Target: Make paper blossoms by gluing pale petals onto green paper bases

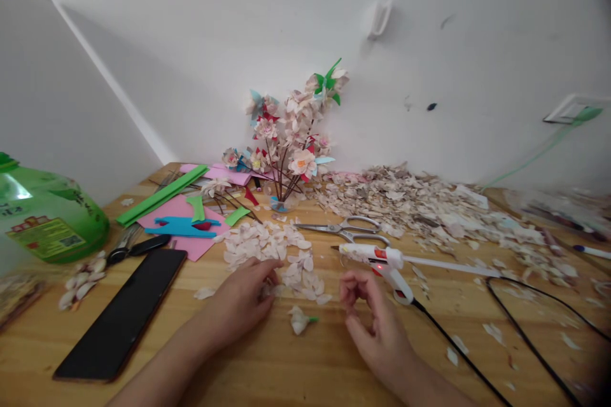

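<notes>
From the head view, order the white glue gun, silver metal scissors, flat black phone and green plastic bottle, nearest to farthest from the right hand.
1. White glue gun, just beyond the right hand.
2. Silver scissors, beyond the glue gun.
3. Black phone, left side.
4. Green bottle, far left edge.

Off-white petals (260, 245), cream-and-green flower (298, 322), white glue gun (370, 255), silver scissors (333, 227), black phone (125, 315)

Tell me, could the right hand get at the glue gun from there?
Probably yes: the glue gun lies just beyond the right hand, its handle slanting toward that side, and nothing visible stands between them; the scissors lie behind it.
</notes>
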{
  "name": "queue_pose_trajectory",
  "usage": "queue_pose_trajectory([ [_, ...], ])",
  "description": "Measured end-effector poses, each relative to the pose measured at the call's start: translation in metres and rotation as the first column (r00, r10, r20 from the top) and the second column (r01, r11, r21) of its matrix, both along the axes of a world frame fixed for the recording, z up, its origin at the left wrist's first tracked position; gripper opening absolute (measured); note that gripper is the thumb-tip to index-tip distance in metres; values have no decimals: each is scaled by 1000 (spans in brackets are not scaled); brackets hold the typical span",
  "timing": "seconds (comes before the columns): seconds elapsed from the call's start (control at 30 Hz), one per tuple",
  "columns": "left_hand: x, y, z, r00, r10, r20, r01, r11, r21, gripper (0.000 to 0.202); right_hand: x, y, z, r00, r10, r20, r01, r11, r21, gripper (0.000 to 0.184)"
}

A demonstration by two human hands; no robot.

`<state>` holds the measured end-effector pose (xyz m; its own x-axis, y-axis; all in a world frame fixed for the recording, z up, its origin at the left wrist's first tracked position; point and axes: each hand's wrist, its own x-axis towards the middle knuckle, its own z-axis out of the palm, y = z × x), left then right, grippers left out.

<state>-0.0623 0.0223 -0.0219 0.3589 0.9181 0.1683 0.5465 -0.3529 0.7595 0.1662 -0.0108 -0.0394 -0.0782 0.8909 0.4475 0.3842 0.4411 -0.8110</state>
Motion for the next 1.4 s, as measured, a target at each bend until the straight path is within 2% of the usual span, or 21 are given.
queue_pose_trajectory([
  [0.13,2,0,4,1000,19,-3,-19,999,-36,42,-2,0,-3,999,14,-33,-15,1000,-15,39],
  [0.27,8,0,9,969,128,210,-84,975,-205,35,-3,0,-2,999,21,-48,-23,999,-48,37],
  [0.33,11,0,11,903,196,382,-56,936,-347,35,-4,0,0,997,33,-75,-37,998,-54,33],
  [0.4,15,-1,11,786,244,568,57,886,-459,37,-7,1,3,991,51,-126,-61,995,-75,29],
  [0.47,20,-4,11,654,276,704,189,842,-506,39,-13,1,7,979,82,-187,-107,986,-125,26],
  [0.53,26,-7,11,563,303,769,280,805,-523,41,-22,-1,10,961,113,-253,-160,972,-174,28],
  [0.63,35,-11,13,509,331,795,347,766,-541,41,-34,-4,16,939,124,-322,-204,952,-229,32],
  [0.87,38,-12,13,460,352,815,348,773,-531,37,-44,-12,26,908,112,-403,-234,935,-267,29],
  [1.0,40,-12,13,444,337,830,396,757,-519,36,-44,-11,23,892,76,-446,-214,939,-269,27],
  [1.13,39,-10,11,457,316,832,372,782,-501,36,-38,-6,20,883,33,-468,-172,951,-257,25],
  [1.23,32,-8,9,524,269,808,304,827,-472,35,-34,-4,21,905,23,-424,-138,960,-243,25],
  [1.4,24,-15,14,716,75,694,210,925,-316,41,-34,-2,19,942,39,-334,-132,956,-260,25],
])
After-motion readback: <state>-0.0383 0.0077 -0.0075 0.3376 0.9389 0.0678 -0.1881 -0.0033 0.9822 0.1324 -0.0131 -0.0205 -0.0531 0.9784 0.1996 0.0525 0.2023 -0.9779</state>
